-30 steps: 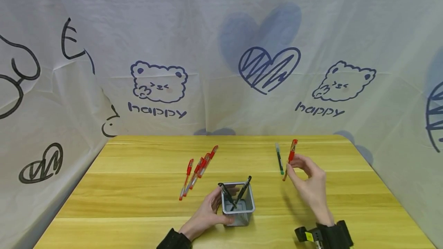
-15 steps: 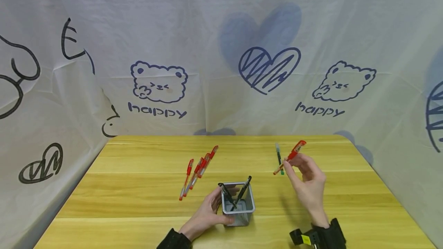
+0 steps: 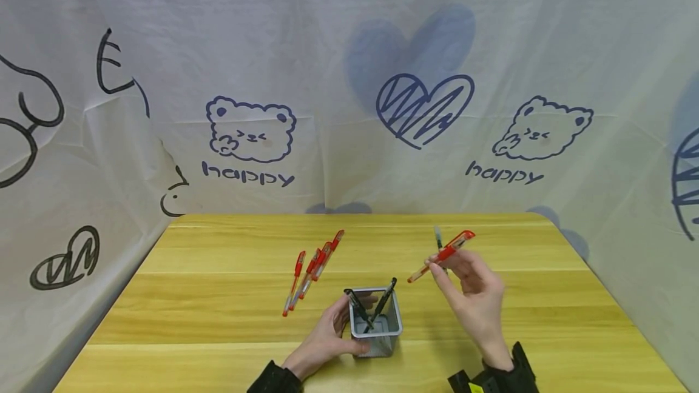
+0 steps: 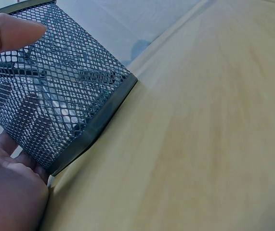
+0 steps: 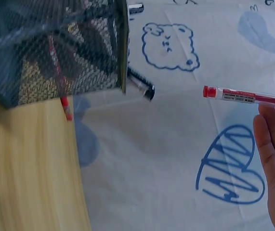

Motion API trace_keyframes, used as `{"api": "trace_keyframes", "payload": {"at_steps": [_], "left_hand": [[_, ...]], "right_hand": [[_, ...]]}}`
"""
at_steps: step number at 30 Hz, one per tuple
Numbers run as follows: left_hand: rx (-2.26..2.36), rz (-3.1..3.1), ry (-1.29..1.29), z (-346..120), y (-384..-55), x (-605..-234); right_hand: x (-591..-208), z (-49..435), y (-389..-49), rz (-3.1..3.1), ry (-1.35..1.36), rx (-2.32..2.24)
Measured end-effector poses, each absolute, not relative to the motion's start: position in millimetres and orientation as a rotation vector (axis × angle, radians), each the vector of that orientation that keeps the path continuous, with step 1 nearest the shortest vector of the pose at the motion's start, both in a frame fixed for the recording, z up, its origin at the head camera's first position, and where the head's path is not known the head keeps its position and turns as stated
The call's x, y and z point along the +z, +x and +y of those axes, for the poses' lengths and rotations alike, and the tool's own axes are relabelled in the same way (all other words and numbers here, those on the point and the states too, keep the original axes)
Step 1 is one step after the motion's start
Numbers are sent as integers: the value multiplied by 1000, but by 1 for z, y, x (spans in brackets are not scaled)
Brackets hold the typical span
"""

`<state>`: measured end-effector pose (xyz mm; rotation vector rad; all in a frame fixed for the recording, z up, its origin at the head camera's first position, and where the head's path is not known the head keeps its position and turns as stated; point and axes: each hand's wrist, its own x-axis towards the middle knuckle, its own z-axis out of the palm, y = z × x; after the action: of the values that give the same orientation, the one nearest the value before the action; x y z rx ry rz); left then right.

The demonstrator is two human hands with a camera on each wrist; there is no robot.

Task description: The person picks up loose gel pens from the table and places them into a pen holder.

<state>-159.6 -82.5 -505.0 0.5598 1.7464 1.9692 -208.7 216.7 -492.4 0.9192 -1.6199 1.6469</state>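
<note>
My left hand (image 3: 326,336) holds a square mesh pen holder (image 3: 384,347) on the table, fingers round its left side and thumb at the front. Two black pens (image 3: 355,302) lean inside with their caps over the rim. In the left wrist view, the thumb lies along the mesh wall (image 4: 79,82). My right hand (image 3: 474,292) pinches a red-capped gel pen (image 3: 451,248) between thumb and fingers, raised right of the holder. The pen slants, its cap up to the right and its clear end pointing down-left toward the holder. Its red end plug (image 5: 209,92) shows in the right wrist view.
Several red pens (image 3: 311,268) lie in a loose group on the wooden table (image 3: 191,302), left of the holder. A green pen (image 3: 438,236) lies behind my right hand, partly covered by it. A white cloth (image 3: 327,77) with blue drawings hangs behind the table.
My right hand has moved left toward the holder with the red pen, which has tipped from nearly upright to a flatter slant. The left hand and holder have stayed in place.
</note>
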Motion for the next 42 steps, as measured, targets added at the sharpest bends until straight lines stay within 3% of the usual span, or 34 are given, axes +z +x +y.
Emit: {"api": "trace_keyframes", "payload": {"at_steps": [6, 16, 24, 42], "left_hand": [[1964, 1768, 546, -82, -159, -505], [1968, 1764, 550, -82, -159, -504], [1970, 1738, 558, -83, -159, -504], [1968, 1760, 567, -83, -159, -505]], "right_hand": [[-447, 183, -179, -1617, 1069, 1642], [-463, 173, -179, -1844, 1081, 1513], [-418, 152, -152, -2048, 1045, 1440], [-420, 145, -147, -2337, 1011, 1357]]}}
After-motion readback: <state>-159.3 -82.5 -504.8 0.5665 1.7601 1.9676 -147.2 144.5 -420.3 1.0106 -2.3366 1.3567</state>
